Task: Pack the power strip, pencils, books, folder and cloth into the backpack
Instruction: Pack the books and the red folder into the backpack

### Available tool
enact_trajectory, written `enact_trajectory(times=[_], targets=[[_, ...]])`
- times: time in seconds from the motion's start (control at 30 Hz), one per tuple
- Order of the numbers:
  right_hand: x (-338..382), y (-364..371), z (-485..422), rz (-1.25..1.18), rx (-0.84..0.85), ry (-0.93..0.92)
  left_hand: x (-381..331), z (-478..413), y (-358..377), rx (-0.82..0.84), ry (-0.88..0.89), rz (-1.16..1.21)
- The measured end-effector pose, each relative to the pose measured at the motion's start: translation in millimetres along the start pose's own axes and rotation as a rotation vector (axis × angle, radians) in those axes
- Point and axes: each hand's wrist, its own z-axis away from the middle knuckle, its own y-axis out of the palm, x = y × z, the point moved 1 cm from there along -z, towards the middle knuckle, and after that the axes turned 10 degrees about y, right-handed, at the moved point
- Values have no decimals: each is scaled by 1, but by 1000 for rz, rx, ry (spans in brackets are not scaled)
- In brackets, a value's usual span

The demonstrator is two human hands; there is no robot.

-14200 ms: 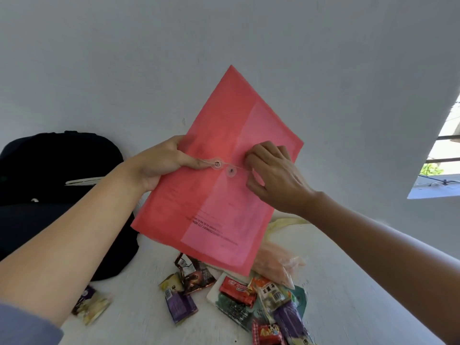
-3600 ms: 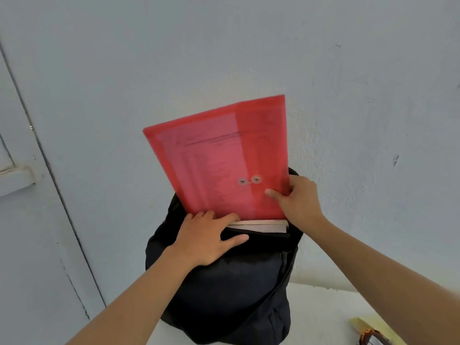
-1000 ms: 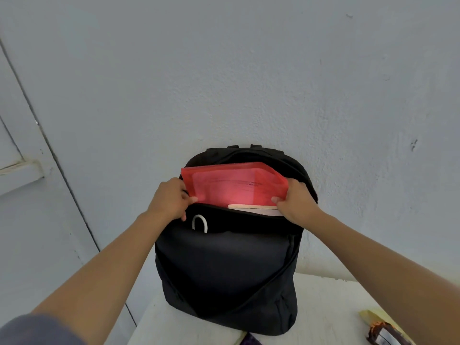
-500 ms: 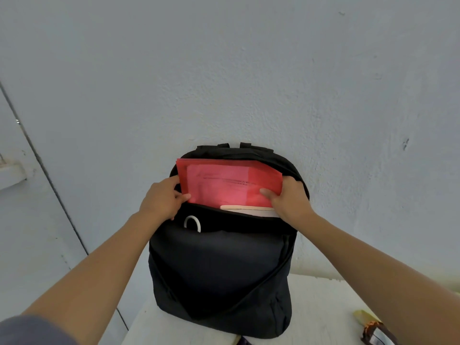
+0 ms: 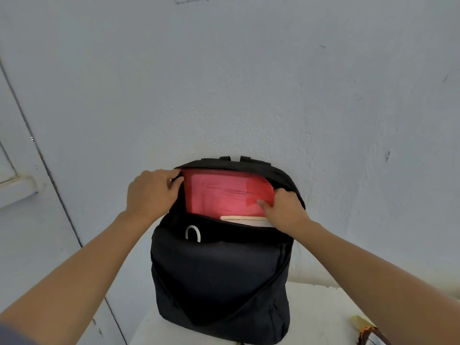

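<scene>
At the open mouth of the backpack [image 5: 219,282], upright on the worktop [image 5: 323,317], the left hand [image 5: 151,192] grips the rim's left corner while the right hand [image 5: 286,211] pinches the red folder [image 5: 224,192] tucked inside.

Folder [image 5: 225,202]: dark print lines are running across its upper half, toward 1 o'clock; too blurred to read.
Wrapper [image 5: 368,332], 5 o'clock: nothing is showing legibly.

Soft, even daylight with a cool bluish cast; no glare. Shadows are faint, darkest inside the backpack [image 5: 219,275]. Wide-angle bending curves the frame's left edge. Focus is slightly soft throughout.
</scene>
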Motion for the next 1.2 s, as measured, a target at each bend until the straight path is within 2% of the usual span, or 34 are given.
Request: enact_trajectory(times=[0.23, 0.37, 0.43, 0.53, 0.6, 0.67, 0.73, 0.8, 0.87, 0.9, 0.97, 1.0, 1.07, 1.2], targets=[[17, -15, 9, 260, -50, -73, 3, 7, -1, -138, 108, -62], [10, -29, 5, 300, 70, 31, -3, 3, 2, -204, 50, -35], [2, -29, 2, 86, 166, 137, -8, -2, 2, -204, 35, -28], [-11, -28, 7, -510, 274, 354, -8, -10, 2, -172, 25, -102], [-13, -25, 15, -801, 346, 416, -9, -12, 8, -80, 48, -164], [-12, -21, 15, -1048, 289, 361, -16, -8, 20, 56, 73, -206], [-9, -18, 12, -1145, 115, 214, -24, 2, 35, 152, 84, -177], [-9, -15, 9, -915, -101, -41, -27, 12, 44, 192, 64, -113], [-11, -11, 9, -453, -256, -319, -24, 16, 46, 197, 45, -96], [-14, -8, 9, -209, -290, -396, -21, 16, 45, 192, 46, -106], [-20, -4, 5, 173, -324, -414, -18, 15, 41, 163, 68, -103], [-20, -5, 4, 284, -334, -392, -18, 15, 40, 147, 82, -76], [-18, -5, 1, 359, -346, -363, -19, 18, 36, 124, 103, -20], [-14, -2, 0, 353, -371, -364, -26, 35, 31, 92, 226, 29]])
